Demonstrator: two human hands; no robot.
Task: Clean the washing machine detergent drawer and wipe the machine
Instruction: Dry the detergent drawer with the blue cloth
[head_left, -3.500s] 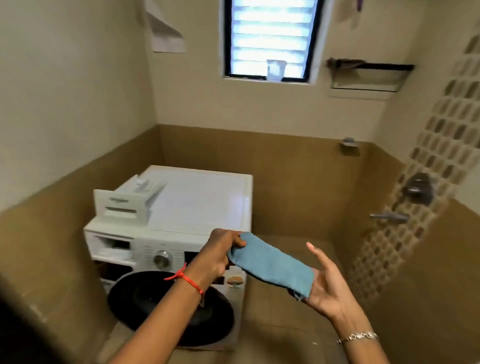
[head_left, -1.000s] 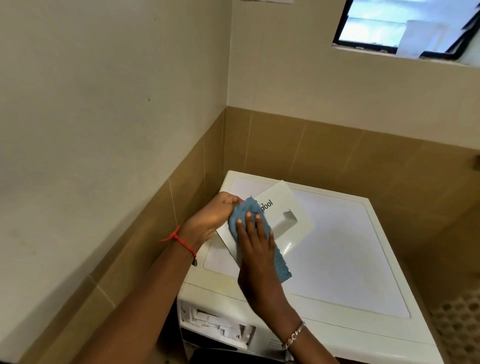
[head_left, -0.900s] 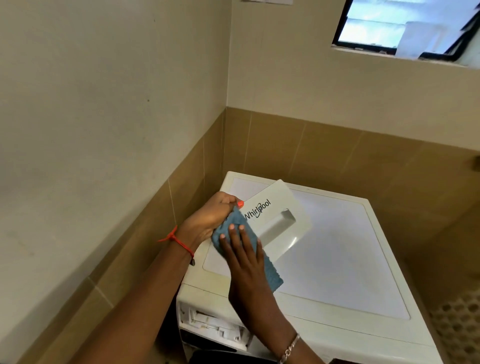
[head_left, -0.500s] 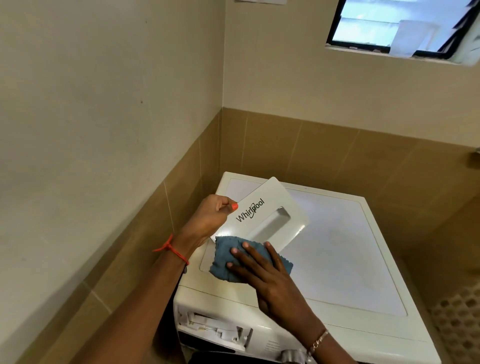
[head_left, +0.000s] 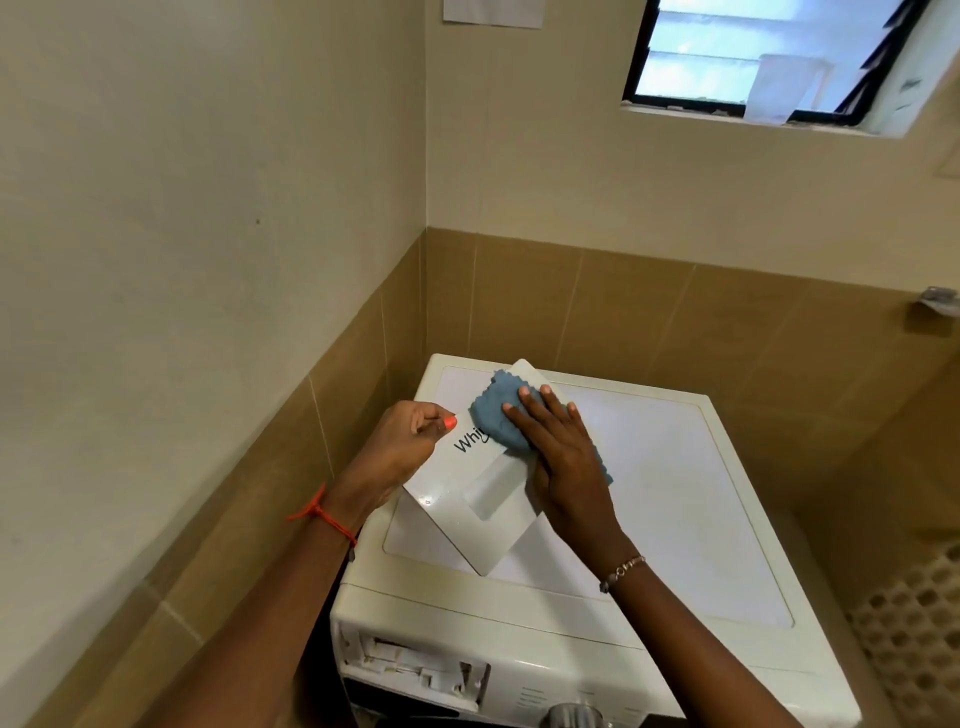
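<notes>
The white detergent drawer (head_left: 467, 512) stands tilted on the washing machine's top (head_left: 675, 499), its front panel with the brand lettering facing me. My left hand (head_left: 408, 452) grips the drawer's upper left edge, thumb on the panel. My right hand (head_left: 558, 447) lies flat, fingers straight, and presses a blue cloth (head_left: 496, 418) against the upper part of the panel. The cloth covers part of the lettering. The empty drawer slot (head_left: 415, 670) shows at the machine's front left.
The machine sits in a corner, with a tan-tiled wall (head_left: 311, 415) close on its left and behind it. A control knob (head_left: 571, 714) shows at the bottom edge. A louvred window (head_left: 769, 57) is high on the back wall. Patterned tiles (head_left: 914, 639) are at the right.
My right hand has slid the blue cloth from the panel's lower edge up to its top end, covering part of the lettering. My left hand keeps its grip on the drawer.
</notes>
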